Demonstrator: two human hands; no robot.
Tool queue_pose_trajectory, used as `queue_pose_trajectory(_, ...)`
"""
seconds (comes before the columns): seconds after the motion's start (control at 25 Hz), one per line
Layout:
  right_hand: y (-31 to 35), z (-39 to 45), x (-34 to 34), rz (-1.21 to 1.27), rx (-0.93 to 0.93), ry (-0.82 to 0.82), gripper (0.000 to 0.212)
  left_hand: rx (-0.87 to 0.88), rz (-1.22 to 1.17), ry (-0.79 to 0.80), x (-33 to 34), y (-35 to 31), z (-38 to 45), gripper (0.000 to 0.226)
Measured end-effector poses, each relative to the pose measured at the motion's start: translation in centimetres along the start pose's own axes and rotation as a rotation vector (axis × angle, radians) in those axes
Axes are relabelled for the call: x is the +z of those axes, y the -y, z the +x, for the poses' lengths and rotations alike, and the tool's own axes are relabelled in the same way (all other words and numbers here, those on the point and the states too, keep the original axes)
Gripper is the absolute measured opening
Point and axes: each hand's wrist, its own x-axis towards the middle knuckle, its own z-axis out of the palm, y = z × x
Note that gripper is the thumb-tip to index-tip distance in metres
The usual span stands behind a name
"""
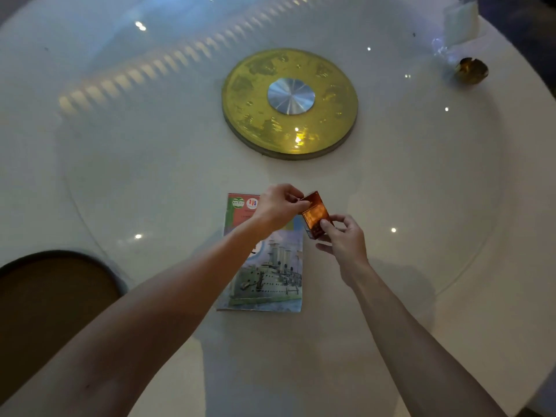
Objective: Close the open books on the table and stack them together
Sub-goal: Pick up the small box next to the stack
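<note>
**Small orange book held over closed ship-cover book**

A small orange book [315, 216] is pinched at its lower edge by the right hand [343, 237] and at its upper corner by the left hand [278, 206]. Beneath the grip, a closed ship-cover book [266, 284] is laid flat on the white table [391, 296]. Beyond the grip, a gold disc [290, 103] is set.

left hand [276, 206]: bare, no ring or watch seen | right hand [346, 239]: bare, no ring or watch seen | forearms: both uncovered to the frame edge, no sleeve showing | small dark mark on left forearm
</note>
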Motion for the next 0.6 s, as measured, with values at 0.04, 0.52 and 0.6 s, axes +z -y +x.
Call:
queue_pose_trajectory(0.04,0.6,-0.9,1.1,0.007,-0.016,0.039,0.022,0.001,-0.026,-0.039,-1.4,0.7,-1.1,0.027)
queue_pose_trajectory(0.52,-1.5,-12.7,23.7,-0.320,-0.088,0.446,0.011,-0.269,-0.249,-0.513,-19.3,18.4,-18.0,0.012)
queue_pose_trajectory(0.6,-3.2,-14.9,27.7,-0.400,-0.083,0.511,0.009,-0.327,-0.250,-0.580,-21.7,21.8,-20.7,0.016)
